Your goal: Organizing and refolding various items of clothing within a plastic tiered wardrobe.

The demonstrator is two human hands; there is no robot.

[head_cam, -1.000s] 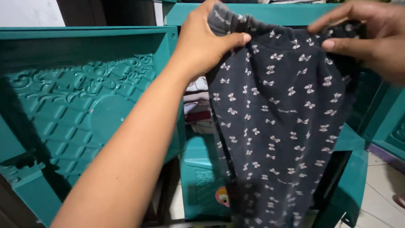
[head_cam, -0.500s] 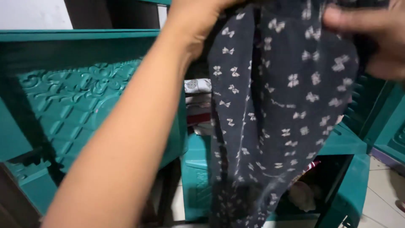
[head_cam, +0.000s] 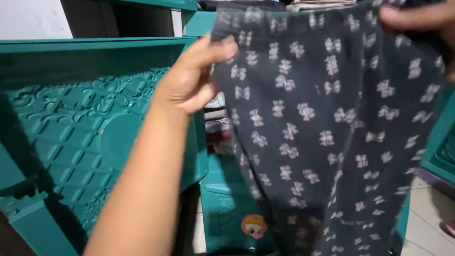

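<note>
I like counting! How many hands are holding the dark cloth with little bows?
2. The left hand pinches the cloth at its upper left edge; the right hand holds its top right corner.

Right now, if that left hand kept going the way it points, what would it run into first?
The left hand already pinches the dark bow-print garment; pushing on, it would probably press further into that cloth. Depth beyond is unclear.

Dark patterned garment (head_cam: 327,128) now spread wider.

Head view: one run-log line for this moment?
left hand: gripping dark bow-print cloth garment | right hand: gripping same | beside: open teal plastic cabinet door
</note>
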